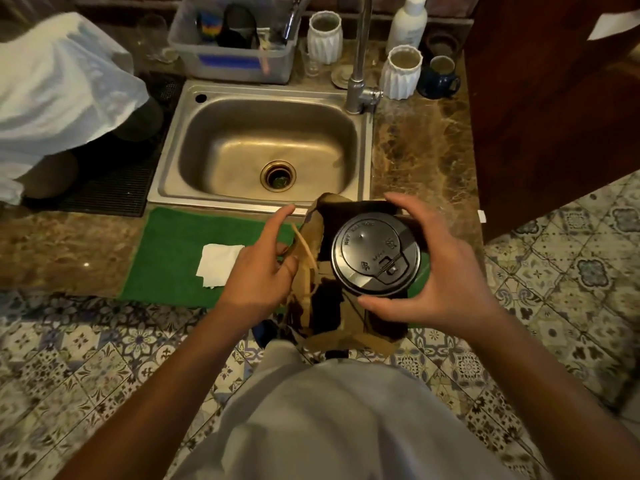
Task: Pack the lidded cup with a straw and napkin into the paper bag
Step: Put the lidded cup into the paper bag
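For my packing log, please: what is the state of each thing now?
Brown paper bag: open, left hand holds its side.
Cup with black plastic lid: lidded, right hand grips it over the bag's mouth.
White paper napkin: on green mat, unpacked.

You face a brown marbled stone counter with a stainless steel sink set into it and a chrome tap at its back right corner. Behind the sink stand a grey plastic tub and two white ribbed vases. A dark wooden panel rises on your right. Beneath you are blue-and-cream patterned floor tiles. The light is warm and dim.
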### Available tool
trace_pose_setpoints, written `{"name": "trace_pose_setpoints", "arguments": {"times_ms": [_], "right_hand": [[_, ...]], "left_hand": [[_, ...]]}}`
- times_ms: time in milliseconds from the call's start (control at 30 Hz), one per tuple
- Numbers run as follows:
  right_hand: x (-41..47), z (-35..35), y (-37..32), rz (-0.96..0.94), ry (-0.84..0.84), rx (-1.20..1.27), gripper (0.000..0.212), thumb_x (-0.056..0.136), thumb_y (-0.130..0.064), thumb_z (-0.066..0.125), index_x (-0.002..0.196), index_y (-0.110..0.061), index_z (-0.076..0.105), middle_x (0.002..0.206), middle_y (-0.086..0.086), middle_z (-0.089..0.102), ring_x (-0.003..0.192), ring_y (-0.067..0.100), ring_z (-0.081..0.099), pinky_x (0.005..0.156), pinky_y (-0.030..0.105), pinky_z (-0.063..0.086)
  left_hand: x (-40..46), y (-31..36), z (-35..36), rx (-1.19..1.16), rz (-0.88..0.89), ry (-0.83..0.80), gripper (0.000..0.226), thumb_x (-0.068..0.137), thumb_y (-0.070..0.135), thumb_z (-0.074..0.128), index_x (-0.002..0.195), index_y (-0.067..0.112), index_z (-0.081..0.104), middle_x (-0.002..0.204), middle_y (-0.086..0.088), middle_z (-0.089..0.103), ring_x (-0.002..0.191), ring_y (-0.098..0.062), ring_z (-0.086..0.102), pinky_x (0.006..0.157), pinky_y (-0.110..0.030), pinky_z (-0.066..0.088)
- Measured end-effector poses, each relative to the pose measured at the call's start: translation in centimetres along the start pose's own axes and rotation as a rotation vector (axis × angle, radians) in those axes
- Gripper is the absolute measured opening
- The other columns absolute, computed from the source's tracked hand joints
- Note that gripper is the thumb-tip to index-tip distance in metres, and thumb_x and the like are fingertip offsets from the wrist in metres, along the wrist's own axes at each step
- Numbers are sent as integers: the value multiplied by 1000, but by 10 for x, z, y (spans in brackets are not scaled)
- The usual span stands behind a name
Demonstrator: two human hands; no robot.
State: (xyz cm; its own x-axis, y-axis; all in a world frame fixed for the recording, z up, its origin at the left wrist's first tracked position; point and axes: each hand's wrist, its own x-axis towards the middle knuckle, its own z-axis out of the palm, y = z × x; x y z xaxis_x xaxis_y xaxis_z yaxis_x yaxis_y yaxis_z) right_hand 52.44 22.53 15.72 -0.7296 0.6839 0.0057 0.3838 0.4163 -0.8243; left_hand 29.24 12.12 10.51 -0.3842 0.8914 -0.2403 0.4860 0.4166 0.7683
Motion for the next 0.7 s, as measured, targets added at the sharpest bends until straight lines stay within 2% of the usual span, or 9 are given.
{"name": "trace_pose_setpoints", "arguments": {"times_ms": [67, 167, 233, 333, 433, 567, 700], "right_hand": [[6, -8, 1, -39, -86, -81, 108, 60, -58, 88, 149, -45, 29, 137, -40, 43, 127, -16, 49, 106, 9, 41], [14, -21, 1, -66, -209, -207, 103, 64, -65, 82, 151, -38, 34, 142, -21, 51, 130, -2, 52, 109, 21, 46], [20, -28, -2, -82, -279, -331, 100, 66, -71, 76, 150, -35, 37, 141, -12, 57, 124, 4, 57, 103, 27, 52], [33, -33, -7, -104, -363, -519, 97, 66, -70, 77, 146, -34, 36, 130, -6, 64, 109, 11, 64, 88, 29, 57], [44, -25, -9, -116, -454, -699, 100, 65, -68, 78, 146, -34, 29, 126, -3, 64, 101, 19, 67, 79, 33, 58], [59, -7, -8, -41, -603, -930, 106, 69, -66, 79, 150, -28, 22, 130, 4, 59, 101, 26, 65, 76, 36, 56], [68, 14, -2, -40, -665, -990, 104, 73, -60, 81, 152, -26, 23, 132, 8, 59, 105, 31, 65, 78, 38, 55]], "left_hand": [[2, -3, -5, 45, -4, 32, 75, 95, 9, 63, 154, 39, 28, 86, 2, 67, 54, -17, 60, 58, -33, 45], [3, -9, -14, 84, -23, 44, 68, 96, 12, 63, 151, 38, 33, 91, 0, 67, 62, -18, 66, 66, -40, 56], [2, -11, -18, 98, -32, 48, 61, 96, 13, 62, 147, 37, 37, 92, 0, 65, 67, -21, 67, 71, -48, 59], [1, -14, -20, 110, -23, 47, 56, 96, 18, 63, 144, 35, 40, 87, -1, 66, 70, -25, 68, 69, -50, 59], [-1, -14, -17, 121, 2, 32, 53, 95, 15, 62, 140, 34, 42, 77, 0, 66, 68, -25, 68, 66, -49, 58], [-3, -9, -11, 102, 6, 26, 54, 96, 14, 60, 140, 37, 41, 71, 4, 65, 68, -25, 67, 66, -52, 57], [-3, -3, -9, 115, 9, 38, 54, 96, 15, 58, 144, 34, 40, 69, 8, 61, 71, -28, 64, 68, -51, 54]]}}
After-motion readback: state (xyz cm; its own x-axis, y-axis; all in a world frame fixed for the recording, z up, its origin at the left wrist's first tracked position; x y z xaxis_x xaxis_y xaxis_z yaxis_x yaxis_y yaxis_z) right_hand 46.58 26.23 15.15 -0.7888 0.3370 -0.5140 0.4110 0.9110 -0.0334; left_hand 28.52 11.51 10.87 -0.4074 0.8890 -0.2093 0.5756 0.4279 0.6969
